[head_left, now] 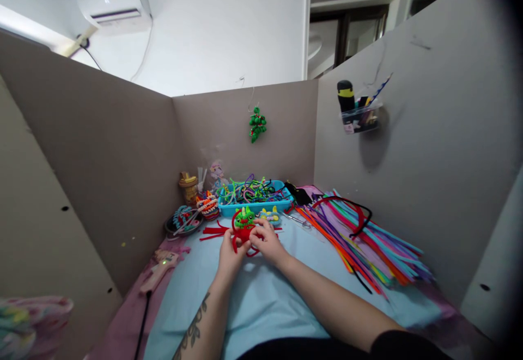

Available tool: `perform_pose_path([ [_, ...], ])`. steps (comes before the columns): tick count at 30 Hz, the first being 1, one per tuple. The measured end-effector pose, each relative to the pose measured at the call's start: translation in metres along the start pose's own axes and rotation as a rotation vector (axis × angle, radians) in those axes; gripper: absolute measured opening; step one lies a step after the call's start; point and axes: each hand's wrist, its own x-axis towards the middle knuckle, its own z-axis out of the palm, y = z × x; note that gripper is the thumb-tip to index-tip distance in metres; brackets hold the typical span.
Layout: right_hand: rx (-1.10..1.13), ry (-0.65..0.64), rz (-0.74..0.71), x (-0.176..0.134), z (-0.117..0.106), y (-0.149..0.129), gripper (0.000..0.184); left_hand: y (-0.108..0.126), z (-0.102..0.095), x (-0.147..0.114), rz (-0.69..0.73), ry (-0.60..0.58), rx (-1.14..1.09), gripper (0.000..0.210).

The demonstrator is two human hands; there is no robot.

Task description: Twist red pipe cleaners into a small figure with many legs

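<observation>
Both hands meet over the cloth in the middle of the head view, around a red pipe-cleaner piece (244,233) with loose ends curling out. My left hand (232,255) pinches its lower left side. My right hand (267,244) has thumb and fingers closed on its right side. Just beyond the fingers is a green pipe-cleaner figure (244,217) with eyes; I cannot tell whether it is joined to the red piece. Several red pipe cleaners (213,232) lie left of the hands. A blue and yellow pipe-cleaner figure (270,215) sits behind my right hand.
At the back stands a blue basket (255,206) of pipe-cleaner scraps. Scissors (299,220) lie near a large spread of coloured pipe cleaners (368,240) at right. A dark bowl (183,227) and a corded glue gun (160,270) are at left. Grey panels (245,158) enclose the table.
</observation>
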Motion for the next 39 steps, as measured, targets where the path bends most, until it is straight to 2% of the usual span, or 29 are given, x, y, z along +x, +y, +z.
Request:
perform_pose_path([
  [8, 0.0, 0.018, 0.03, 0.003, 0.001, 0.004, 0.015, 0.003, 0.002, 0.001, -0.072, 0.016, -0.041, 0.052],
  [23, 0.246, 0.023, 0.174, 0.002, 0.018, 0.022, 0.014, 0.008, 0.004, -0.003, 0.054, 0.055, 0.187, 0.041],
  [27, 0.155, 0.075, 0.189, 0.002, 0.025, 0.025, 0.016, 0.006, 0.004, -0.001, 0.037, 0.039, 0.163, 0.043],
  [32, 0.077, 0.158, 0.189, 0.002, 0.028, 0.026, 0.018, 0.004, 0.004, 0.002, -0.034, -0.002, 0.019, 0.046],
  [39, 0.288, 0.036, 0.188, 0.006, 0.014, 0.023, 0.028, -0.003, -0.004, 0.004, -0.12, 0.064, -0.051, 0.049],
])
